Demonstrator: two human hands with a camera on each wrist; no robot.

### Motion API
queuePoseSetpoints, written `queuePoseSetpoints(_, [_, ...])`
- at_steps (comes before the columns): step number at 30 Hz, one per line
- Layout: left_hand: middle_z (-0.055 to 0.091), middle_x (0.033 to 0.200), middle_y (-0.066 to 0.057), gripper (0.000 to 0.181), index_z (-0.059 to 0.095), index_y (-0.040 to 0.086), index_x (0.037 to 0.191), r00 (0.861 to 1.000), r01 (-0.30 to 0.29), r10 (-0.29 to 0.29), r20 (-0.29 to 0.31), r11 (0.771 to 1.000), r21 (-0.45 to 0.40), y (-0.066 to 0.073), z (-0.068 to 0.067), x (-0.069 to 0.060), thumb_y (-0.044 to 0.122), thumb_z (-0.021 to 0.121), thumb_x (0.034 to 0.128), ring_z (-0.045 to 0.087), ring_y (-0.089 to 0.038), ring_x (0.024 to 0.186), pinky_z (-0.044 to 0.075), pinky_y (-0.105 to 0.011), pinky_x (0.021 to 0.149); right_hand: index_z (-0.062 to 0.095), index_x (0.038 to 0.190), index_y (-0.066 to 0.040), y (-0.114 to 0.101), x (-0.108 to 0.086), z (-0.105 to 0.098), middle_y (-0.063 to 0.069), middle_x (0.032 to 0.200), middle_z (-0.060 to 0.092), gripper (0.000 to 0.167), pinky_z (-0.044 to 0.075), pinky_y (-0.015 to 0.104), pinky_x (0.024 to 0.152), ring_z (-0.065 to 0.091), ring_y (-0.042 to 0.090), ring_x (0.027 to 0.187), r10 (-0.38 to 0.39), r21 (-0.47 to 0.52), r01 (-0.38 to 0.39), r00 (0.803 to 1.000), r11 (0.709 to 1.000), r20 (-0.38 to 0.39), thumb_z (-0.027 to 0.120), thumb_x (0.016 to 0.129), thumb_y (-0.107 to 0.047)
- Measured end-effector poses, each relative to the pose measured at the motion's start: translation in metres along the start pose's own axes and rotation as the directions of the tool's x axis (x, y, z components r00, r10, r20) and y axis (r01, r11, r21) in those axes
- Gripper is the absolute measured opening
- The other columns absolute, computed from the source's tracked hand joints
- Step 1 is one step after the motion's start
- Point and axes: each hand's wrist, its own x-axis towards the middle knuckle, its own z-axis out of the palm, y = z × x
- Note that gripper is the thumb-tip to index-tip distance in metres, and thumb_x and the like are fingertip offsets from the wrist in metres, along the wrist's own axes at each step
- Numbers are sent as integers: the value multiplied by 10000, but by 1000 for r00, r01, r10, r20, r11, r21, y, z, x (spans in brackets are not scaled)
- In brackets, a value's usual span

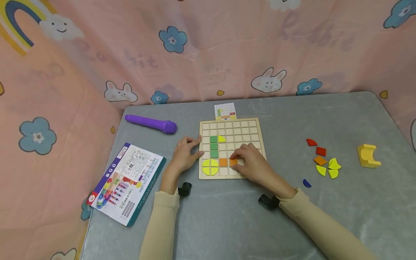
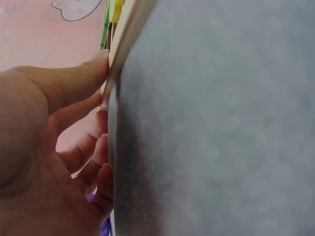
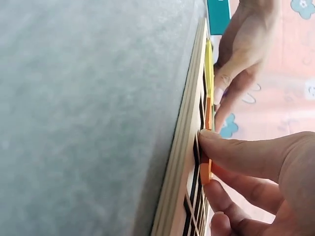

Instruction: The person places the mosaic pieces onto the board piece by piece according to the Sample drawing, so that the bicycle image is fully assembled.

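Observation:
A wooden grid board (image 1: 240,177) lies flat on the table. My right hand (image 1: 255,164) pinches an orange square tile (image 1: 233,162) between thumb and fingers over the board's lower rows; in the right wrist view this orange tile (image 3: 205,173) is at the board surface. Left of it sits another orange tile (image 1: 223,162). Yellow quarter-round pieces (image 1: 210,167) form a circle at the lower left. Three green squares stand in a column (image 1: 213,146), with a yellow quarter piece (image 1: 221,139) beside the top one. My left hand (image 1: 183,155) touches the board's left edge with thumb and index finger.
Loose red, orange, yellow and blue pieces (image 1: 321,151) lie to the right, before a yellow curved block (image 1: 368,156). A pattern card (image 1: 225,110) rests at the board's far edge. On the left are a purple toy microphone (image 1: 151,123) and a box (image 1: 126,184).

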Motion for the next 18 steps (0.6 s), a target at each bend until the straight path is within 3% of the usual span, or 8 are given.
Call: queuePoseSetpoints(18, [492, 1496, -197, 632, 455, 170, 1611, 1000, 1, -1, -2, 1000, 11, 2, 0, -1, 269, 701, 1037, 431, -371, 1334, 346, -549, 1150, 810, 967, -73, -3, 9, 3, 68, 1006, 704, 198, 492, 464, 889, 558, 294, 1002, 47, 6, -47, 998, 999, 32, 905, 797, -43])
